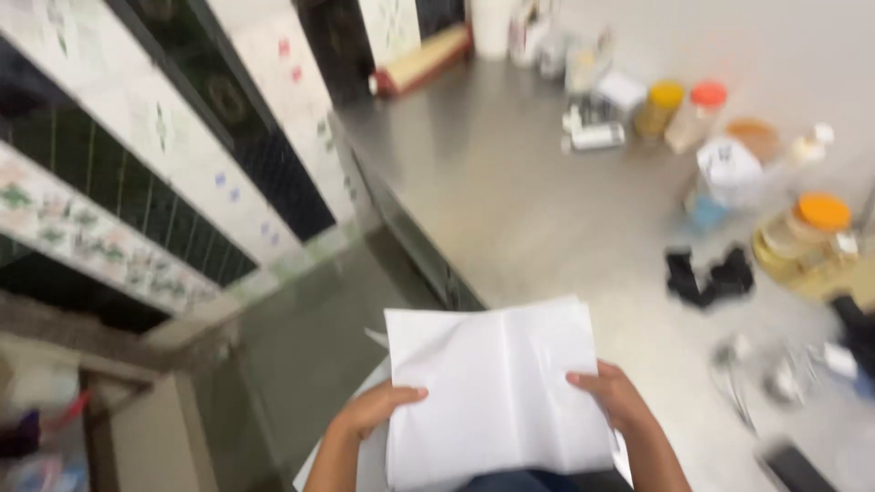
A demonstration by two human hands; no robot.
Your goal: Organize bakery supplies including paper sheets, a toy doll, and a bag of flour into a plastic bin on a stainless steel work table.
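I hold a stack of white paper sheets (pixel 492 387) in front of me, near the lower middle of the head view. My left hand (pixel 374 410) grips the left edge with the thumb on top. My right hand (pixel 615 396) grips the right edge the same way. The top sheet has a fold crease down its middle. The paper hangs over the front corner of a steel counter (pixel 510 182).
Jars with yellow (pixel 661 105), red (pixel 697 109) and orange (pixel 820 223) lids, a white-capped container (pixel 725 169), a black clip-like object (pixel 709 276) and other blurred items crowd the counter's right and back. Tiled wall on the left, cardboard box (pixel 155 428) lower left.
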